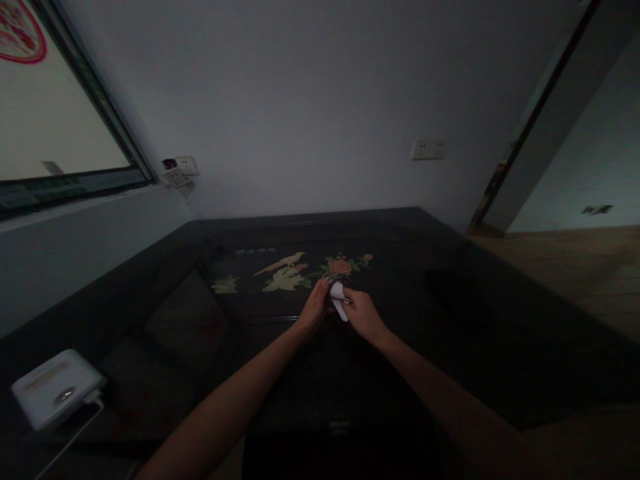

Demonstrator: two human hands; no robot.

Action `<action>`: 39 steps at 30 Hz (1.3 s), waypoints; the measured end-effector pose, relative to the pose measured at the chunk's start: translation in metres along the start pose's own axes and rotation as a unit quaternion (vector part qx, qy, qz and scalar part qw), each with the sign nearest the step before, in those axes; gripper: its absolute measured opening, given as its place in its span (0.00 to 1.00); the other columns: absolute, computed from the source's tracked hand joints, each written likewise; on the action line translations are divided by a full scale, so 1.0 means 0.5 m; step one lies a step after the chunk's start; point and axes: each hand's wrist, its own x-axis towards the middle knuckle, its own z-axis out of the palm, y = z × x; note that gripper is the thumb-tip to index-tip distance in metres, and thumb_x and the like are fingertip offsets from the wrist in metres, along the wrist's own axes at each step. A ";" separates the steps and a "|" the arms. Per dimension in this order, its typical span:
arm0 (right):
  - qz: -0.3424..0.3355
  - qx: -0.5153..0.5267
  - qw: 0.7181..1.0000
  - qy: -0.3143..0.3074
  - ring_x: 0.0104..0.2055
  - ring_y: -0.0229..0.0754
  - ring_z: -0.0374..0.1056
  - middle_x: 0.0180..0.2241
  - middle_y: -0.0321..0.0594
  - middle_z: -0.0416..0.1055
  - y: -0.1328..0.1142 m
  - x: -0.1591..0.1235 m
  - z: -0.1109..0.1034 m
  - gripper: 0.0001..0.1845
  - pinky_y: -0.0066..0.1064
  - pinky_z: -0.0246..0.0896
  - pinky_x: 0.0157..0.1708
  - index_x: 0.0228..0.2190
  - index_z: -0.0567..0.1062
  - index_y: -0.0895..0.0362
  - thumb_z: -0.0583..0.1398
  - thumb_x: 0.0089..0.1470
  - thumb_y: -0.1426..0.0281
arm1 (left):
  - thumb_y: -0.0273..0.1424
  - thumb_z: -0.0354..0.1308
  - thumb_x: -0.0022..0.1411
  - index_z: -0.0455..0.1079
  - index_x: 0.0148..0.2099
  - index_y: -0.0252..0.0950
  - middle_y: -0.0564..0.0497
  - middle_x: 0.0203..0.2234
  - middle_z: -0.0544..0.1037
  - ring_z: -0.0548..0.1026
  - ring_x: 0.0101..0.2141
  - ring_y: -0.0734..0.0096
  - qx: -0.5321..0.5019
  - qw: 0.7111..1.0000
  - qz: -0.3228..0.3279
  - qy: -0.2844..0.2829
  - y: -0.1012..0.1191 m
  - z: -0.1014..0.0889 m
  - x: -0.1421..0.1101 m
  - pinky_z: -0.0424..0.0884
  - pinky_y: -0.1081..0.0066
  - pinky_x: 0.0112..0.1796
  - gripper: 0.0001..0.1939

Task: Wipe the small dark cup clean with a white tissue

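Fingers [351, 294] of the right hand [369, 319] pinch a folded white sheet [337, 292] against a small dark object [339, 277], too dim for me to name, which the left hand [313, 311] grips. I see both at the black counter's [400, 293] middle, near its bird-and-flower design [283, 279]; a white box [57, 385] sits far left.

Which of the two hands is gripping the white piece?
The right hand: its fingers are closed on the white piece. The left hand instead seems to hold the dark object beside it.
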 end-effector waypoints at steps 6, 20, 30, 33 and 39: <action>-0.016 -0.077 0.996 0.036 0.41 0.42 0.69 0.39 0.44 0.74 -0.007 -0.002 -0.009 0.18 0.26 0.57 0.39 0.40 0.73 0.59 0.48 0.52 0.79 | 0.52 0.56 0.52 0.65 0.43 0.36 0.50 0.33 0.71 0.70 0.32 0.70 0.010 1.000 -0.001 0.008 -0.003 0.002 0.004 0.68 0.74 0.28 0.25; 0.023 -0.161 0.986 -0.021 0.35 0.45 0.70 0.32 0.46 0.76 -0.007 -0.002 -0.011 0.13 0.30 0.56 0.34 0.30 0.75 0.58 0.51 0.48 0.79 | 0.46 0.57 0.55 0.67 0.41 0.37 0.50 0.33 0.72 0.70 0.36 0.67 0.131 0.989 0.069 -0.001 -0.007 0.002 0.001 0.67 0.70 0.38 0.19; 0.143 0.505 0.850 0.055 0.20 0.35 0.61 0.23 0.38 0.72 0.028 0.021 -0.007 0.10 0.24 0.51 0.15 0.26 0.76 0.60 0.62 0.36 0.70 | 0.46 0.53 0.58 0.66 0.45 0.38 0.47 0.38 0.74 0.73 0.36 0.65 -0.015 1.000 0.001 0.003 0.003 -0.001 0.003 0.71 0.69 0.32 0.20; 0.145 0.572 0.803 0.089 0.22 0.36 0.63 0.24 0.39 0.74 0.028 0.023 -0.024 0.10 0.25 0.55 0.17 0.27 0.76 0.60 0.63 0.37 0.71 | 0.45 0.53 0.59 0.65 0.48 0.37 0.45 0.39 0.74 0.74 0.35 0.66 -0.076 0.997 -0.020 0.011 0.016 0.001 0.005 0.71 0.68 0.31 0.20; 0.129 0.602 0.773 0.152 0.27 0.39 0.69 0.29 0.38 0.77 0.039 0.024 -0.040 0.15 0.26 0.62 0.23 0.35 0.76 0.56 0.63 0.39 0.72 | 0.42 0.56 0.58 0.66 0.46 0.38 0.45 0.39 0.76 0.76 0.36 0.65 -0.147 0.987 -0.044 0.036 0.038 -0.006 0.005 0.71 0.66 0.36 0.17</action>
